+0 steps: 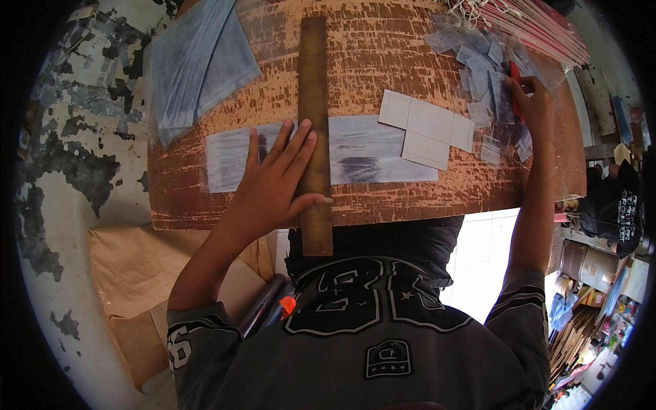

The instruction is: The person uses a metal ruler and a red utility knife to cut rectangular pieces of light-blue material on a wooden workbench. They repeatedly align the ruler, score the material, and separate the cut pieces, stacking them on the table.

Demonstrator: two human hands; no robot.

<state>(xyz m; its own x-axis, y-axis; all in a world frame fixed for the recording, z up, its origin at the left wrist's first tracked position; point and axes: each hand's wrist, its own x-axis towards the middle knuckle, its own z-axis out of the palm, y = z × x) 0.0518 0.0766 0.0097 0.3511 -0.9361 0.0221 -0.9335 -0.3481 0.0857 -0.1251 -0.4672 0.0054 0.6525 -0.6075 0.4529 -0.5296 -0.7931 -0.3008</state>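
At the far left is a pale surface (pixel 89 171) with dark, flaking patches, and next to it brown paper (pixel 137 273) sits below the near edge of the bench (pixel 410 201). On the bench's far left corner lies a fanned stack of clear plastic sheets (pixel 205 65). The left hand (pixel 277 167) is flat with its fingers spread, partly on a long translucent plastic strip (pixel 372 147) and partly on a straight brown bar (pixel 315 75). The bar crosses the strip, and its near end juts past the bench edge. Right of the bar, joined or overlapping white cards (pixel 427 130) cover part of the strip's right end. Farther right, small clear plastic scraps (pixel 482 75) are scattered below a bundle of thin red and pale sticks (pixel 526 27). Among the scraps, the right hand (pixel 535 102) grips a slim red tool (pixel 514 72); its tip is hard to make out. Beyond the bench's right edge is a black bag-like item (pixel 611 205).
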